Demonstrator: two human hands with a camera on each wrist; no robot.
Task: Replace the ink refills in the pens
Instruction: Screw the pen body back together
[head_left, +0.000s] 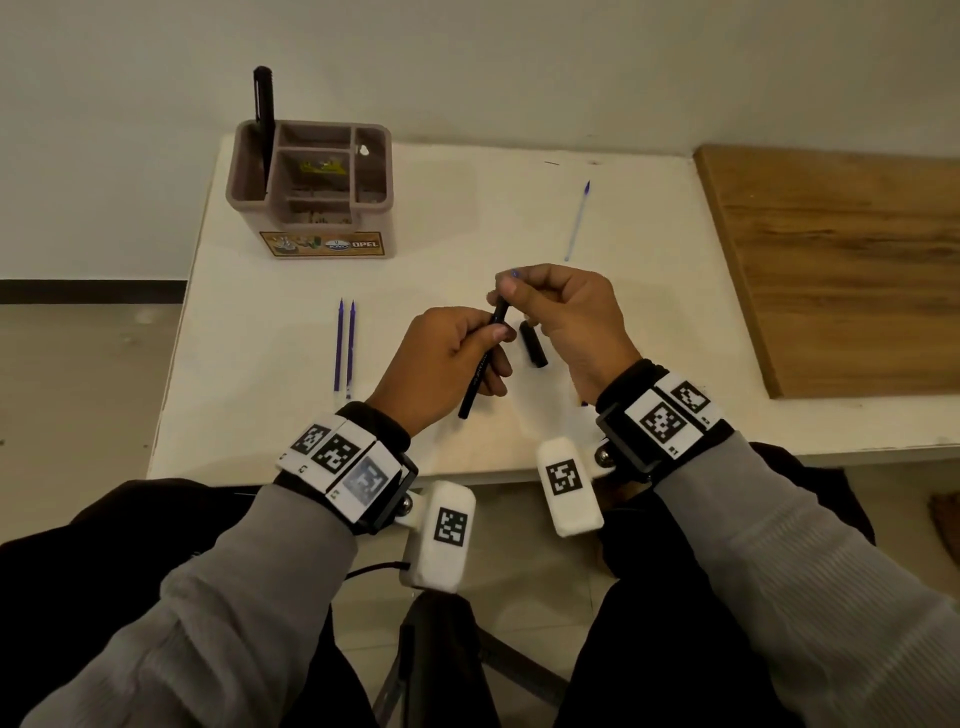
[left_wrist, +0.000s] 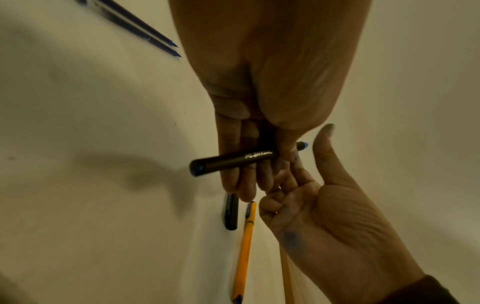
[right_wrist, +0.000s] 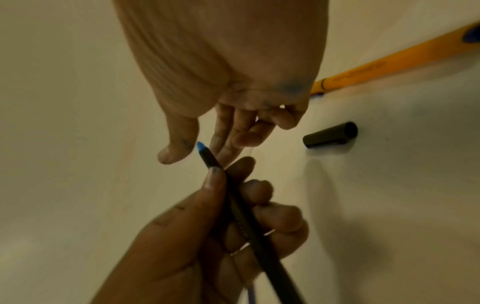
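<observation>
My left hand (head_left: 457, 358) grips a black pen barrel (head_left: 483, 358) and holds it slanted above the white table (head_left: 426, 270). In the left wrist view the fingers wrap the barrel (left_wrist: 233, 159). Its blue tip (right_wrist: 200, 147) pokes out between the thumb and forefingers of my right hand (head_left: 556, 306). The right thumb (left_wrist: 327, 156) stands a little apart from the tip, and the index finger lies along the barrel beside it. The pen's black cap (head_left: 533, 344) lies on the table under the hands. Two blue refills (head_left: 344, 348) lie side by side to the left.
A paler refill (head_left: 577, 221) lies farther back on the right. A brown desk organizer (head_left: 311, 187) at the back left holds one black pen (head_left: 264, 119). A yellow pen (left_wrist: 245, 246) lies beneath my right hand. A wooden board (head_left: 841, 260) covers the table's right side.
</observation>
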